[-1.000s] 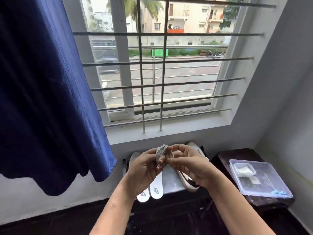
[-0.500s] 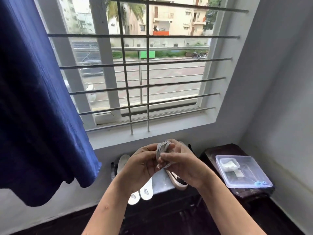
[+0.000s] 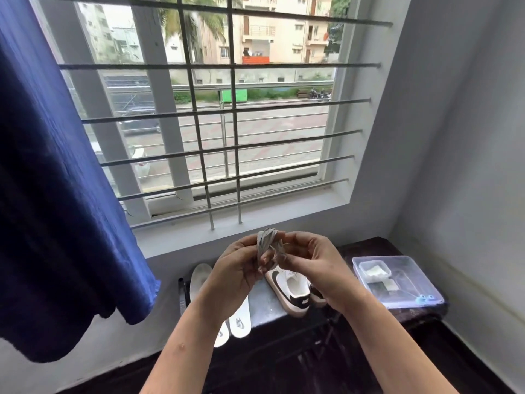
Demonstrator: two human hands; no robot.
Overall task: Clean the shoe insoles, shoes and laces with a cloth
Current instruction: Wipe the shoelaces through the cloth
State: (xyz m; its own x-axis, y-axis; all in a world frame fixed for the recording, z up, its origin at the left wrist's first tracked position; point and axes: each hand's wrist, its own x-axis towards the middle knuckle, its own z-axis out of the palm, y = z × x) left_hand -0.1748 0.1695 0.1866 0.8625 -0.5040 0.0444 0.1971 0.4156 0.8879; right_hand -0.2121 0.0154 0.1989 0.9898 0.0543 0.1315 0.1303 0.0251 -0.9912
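A bundle of grey-white laces (image 3: 268,241) is held up in front of the window sill by both hands. My left hand (image 3: 233,268) grips its left side and my right hand (image 3: 308,263) pinches its right side. Below them, a white shoe with a black swoosh and heel tab (image 3: 289,288) stands on a light slab (image 3: 264,305). A second shoe is mostly hidden behind my right wrist. Two white insoles (image 3: 240,319) lie to the left on the same slab, partly covered by my left forearm. I cannot make out a cloth.
A clear plastic box (image 3: 397,282) holding a small white tub and blue pieces sits on a dark wooden stand (image 3: 366,245) at the right. A blue curtain (image 3: 56,194) hangs at the left. The barred window (image 3: 216,123) is straight ahead, grey walls on the right.
The view has shifted, so the shoes show more fully below my hands. My fingers have worked a little on the lace bundle, which stays between both hands.
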